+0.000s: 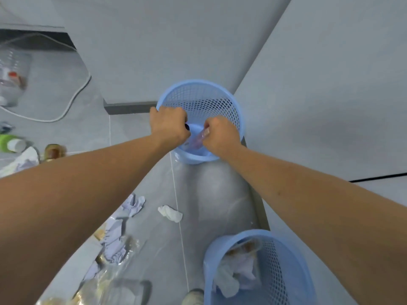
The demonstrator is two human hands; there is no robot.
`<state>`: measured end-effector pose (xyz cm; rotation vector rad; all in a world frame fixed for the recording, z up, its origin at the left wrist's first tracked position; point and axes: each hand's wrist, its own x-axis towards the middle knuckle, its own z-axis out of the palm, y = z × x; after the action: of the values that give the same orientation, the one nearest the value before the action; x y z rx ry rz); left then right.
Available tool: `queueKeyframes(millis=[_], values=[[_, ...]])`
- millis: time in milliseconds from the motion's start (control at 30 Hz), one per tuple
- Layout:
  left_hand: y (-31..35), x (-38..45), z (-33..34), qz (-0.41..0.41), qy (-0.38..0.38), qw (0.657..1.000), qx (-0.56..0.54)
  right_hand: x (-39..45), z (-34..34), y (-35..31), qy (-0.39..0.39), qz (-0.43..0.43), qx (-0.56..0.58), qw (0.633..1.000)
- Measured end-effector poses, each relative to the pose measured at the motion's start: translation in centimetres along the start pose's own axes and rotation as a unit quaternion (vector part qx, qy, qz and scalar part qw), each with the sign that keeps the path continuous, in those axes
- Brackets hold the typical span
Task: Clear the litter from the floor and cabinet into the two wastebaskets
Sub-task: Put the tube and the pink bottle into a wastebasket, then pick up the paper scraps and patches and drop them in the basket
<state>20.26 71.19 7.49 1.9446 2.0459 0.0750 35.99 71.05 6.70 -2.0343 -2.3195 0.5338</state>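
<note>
Far blue wastebasket (229, 102): clear bottle (199, 138) inside, held slanted, long axis upper-right to lower-left. Right hand (221, 134) fingers clamped on it; left hand (169, 126) curled around dark object. Near wastebasket (284, 269): crumpled paper (233, 276).

Hands: left hand (168, 125) and right hand (220, 134) both curled over the far blue wastebasket (229, 102), gripping a clear plastic bottle (199, 138) between them.
Near wastebasket (293, 260): holds crumpled paper.
Floor (220, 205): crumpled paper (133, 204), a white tissue (170, 213), clear wrappers (114, 276).
Left edge: green bottle (10, 143), brown jar (54, 151), white cable (72, 100).
</note>
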Motion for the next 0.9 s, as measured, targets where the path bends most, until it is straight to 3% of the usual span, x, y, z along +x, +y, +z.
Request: queueKeyframes(millis=[200,333,433,567,900], values=[[-2.2,-4.7,-4.3,0.047,0.033,0.996,-0.072,-2.7,-1.8,-2.9,0.079,-0.016,0.033,0.996],[-7.3,-12.0,-9.4,0.018,0.036,0.992,-0.119,-8.2,-4.0,-8.6,0.117,-0.061,0.117,0.984],[-12.4,-19.0,-11.9,-0.020,0.036,0.989,-0.141,-14.4,-3.8,-12.9,0.089,-0.087,0.157,0.980],[-19.4,-27.6,-11.7,-0.104,0.026,0.981,-0.163,-21.5,-0.3,-17.4,-0.014,-0.091,0.187,0.978],[-32.5,-42.3,-0.7,-0.206,-0.083,0.958,-0.184,-30.5,15.3,-25.0,-0.182,-0.076,0.083,0.977]])
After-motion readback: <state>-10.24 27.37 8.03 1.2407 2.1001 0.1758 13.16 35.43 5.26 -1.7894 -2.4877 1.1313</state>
